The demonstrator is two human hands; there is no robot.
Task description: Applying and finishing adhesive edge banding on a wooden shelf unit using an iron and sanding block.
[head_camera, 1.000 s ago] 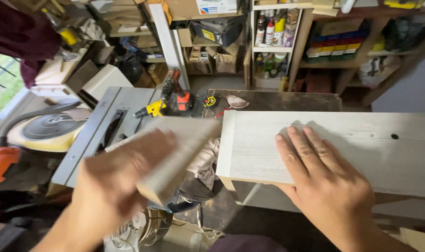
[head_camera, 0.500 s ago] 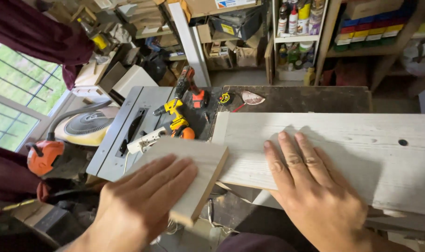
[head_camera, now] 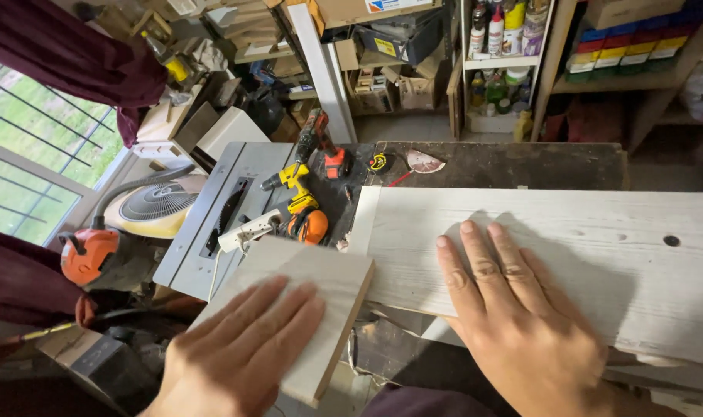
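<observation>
My left hand (head_camera: 239, 351) rests flat on a small pale wooden board (head_camera: 324, 289), fingers spread, holding it at a slant near the end of a long whitewashed plank (head_camera: 598, 232). The small board's right corner meets the plank's left end. My right hand (head_camera: 521, 324) lies palm down on the plank, fingers spread, pressing it onto the dark workbench (head_camera: 521, 164). The plank runs off to the right and has a small round hole near its far end.
A table saw (head_camera: 212, 224) stands left of the bench. A yellow drill (head_camera: 297, 185), a red drill (head_camera: 324, 147), orange ear muffs (head_camera: 309, 225) and a tape measure (head_camera: 378, 161) lie behind the boards. An orange vacuum (head_camera: 89, 255) sits by the window; cluttered shelves stand behind.
My left hand has brought the small board down and to the right, from blurred mid-air motion to rest steady against the plank's left end. The view has shifted slightly; my right hand stays put.
</observation>
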